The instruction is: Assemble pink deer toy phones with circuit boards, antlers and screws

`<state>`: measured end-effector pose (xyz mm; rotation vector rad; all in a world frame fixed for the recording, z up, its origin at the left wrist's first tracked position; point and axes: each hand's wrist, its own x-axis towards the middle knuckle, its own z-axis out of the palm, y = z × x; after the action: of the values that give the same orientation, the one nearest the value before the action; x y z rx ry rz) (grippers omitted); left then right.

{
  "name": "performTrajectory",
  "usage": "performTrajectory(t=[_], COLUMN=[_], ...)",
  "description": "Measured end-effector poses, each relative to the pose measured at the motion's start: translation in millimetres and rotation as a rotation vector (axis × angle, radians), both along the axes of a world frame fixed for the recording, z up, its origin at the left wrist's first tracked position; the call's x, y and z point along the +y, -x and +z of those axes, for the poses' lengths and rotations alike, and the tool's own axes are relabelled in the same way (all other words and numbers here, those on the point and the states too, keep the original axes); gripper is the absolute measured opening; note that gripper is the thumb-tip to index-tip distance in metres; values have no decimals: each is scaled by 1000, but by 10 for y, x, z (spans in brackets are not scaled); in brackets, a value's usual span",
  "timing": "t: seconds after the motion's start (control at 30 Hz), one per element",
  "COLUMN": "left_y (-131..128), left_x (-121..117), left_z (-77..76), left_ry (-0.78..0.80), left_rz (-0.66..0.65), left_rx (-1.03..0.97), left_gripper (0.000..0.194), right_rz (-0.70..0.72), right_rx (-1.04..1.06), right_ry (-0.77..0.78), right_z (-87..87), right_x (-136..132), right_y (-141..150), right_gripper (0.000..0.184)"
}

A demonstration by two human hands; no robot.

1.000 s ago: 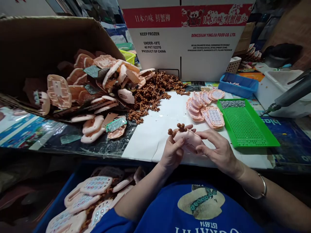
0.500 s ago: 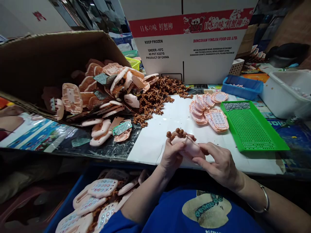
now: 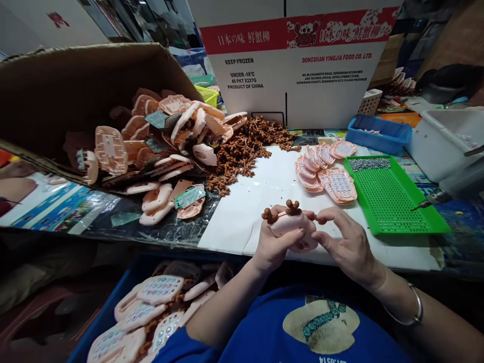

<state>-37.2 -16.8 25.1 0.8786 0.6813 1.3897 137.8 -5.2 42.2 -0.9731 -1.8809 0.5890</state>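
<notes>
Pink Shell Held Between Two Hands

The left hand [image 3: 273, 243] is clamped on a pink shell [image 3: 291, 227], its thumb across the near face, above the near edge of the bench [image 3: 242, 209]. Brown antler-shaped pieces [image 3: 293, 207] stick up from the shell's far edge. The right hand [image 3: 346, 242] is close beside the left, thumb and forefinger at the shell's right end. Beyond the hands lie keypad panels [image 3: 340, 184]; right of them sits a green tray [image 3: 401, 201]. Left of the hands, a carton [image 3: 94, 65] spills more shells [image 3: 111, 149].
</notes>
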Motion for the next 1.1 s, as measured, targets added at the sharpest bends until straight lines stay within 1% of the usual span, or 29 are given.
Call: performTrajectory(t=[0.03, 0.07, 0.1, 0.13, 0.2, 0.23, 0.27, 0.37, 0.43, 0.5, 0.53, 0.6, 0.7, 0.77, 0.83, 0.93, 1.0, 1.1], left_y=[5, 7, 8, 6, -4, -12, -21, -50, -56, -42, -28, 6, 51, 72, 94, 125, 137, 135], left_x=[-20, -40, -60, -77, -103, -111, -117, -127, -133, -143, -151, -176, -239, -299, -372, -481, -524, -520], left_z=[8, 18, 28, 37, 52, 59, 65, 91, 121, 160, 180, 209, 203, 161, 99, 14, -4, 44], left_ry=[-24, -40, -52, -64, -105, -122, -125, -76, -30, 27, 67, 149, 220, 249, 277, 298, 269, 135], left_rz=[-11, -27, -33, -23, 20, 33, 40, 42, 72, 59, 28, -89, -258, -321, -405, -542, -552, -527], left_rx=[38, 74, 109, 147, 224, 249, 261, 232, 214, 218, 222, 233, 241, 267, 268, 222, 299, 563], left_gripper=[36, 34, 33, 33, 32, 32, 31, 29, 30, 33, 33, 32, 29, 28, 29, 34, 35, 34], right_rz=[-16, 0, 54, 134, 295, 334, 339, 271, 282, 312, 313, 285, 295, 330, 329, 279, 254, 286], right_rx=[23, 42, 54, 61, 81, 104, 136, 235, 269, 251, 228, 179, 138, 128, 140, 153, 134, 58], right_ry=[-25, -20, 16, 77, 216, 262, 283, 287, 372, 493, 534, 560, 606, 654, 673, 691, 706, 665], right_z=[14, 29, 44, 57, 74, 76, 74, 60, 62, 77, 87, 102, 95, 57, -4, -95, -110, -34], right_x=[23, 43, 60, 73, 86, 90, 96, 128, 158, 175, 174, 146, 58, -18, -98, -208, -256, -275], right_y=[-16, -29, -35, -34, -8, 15, 42, 120, 141, 123, 101, 45, -33, -75, -125, -231, -302, -350], right_gripper=[36, 46, 54, 56, 48, 42, 36, 25, 24, 26, 26, 28, 29, 20, 13, 12, 17, 32])
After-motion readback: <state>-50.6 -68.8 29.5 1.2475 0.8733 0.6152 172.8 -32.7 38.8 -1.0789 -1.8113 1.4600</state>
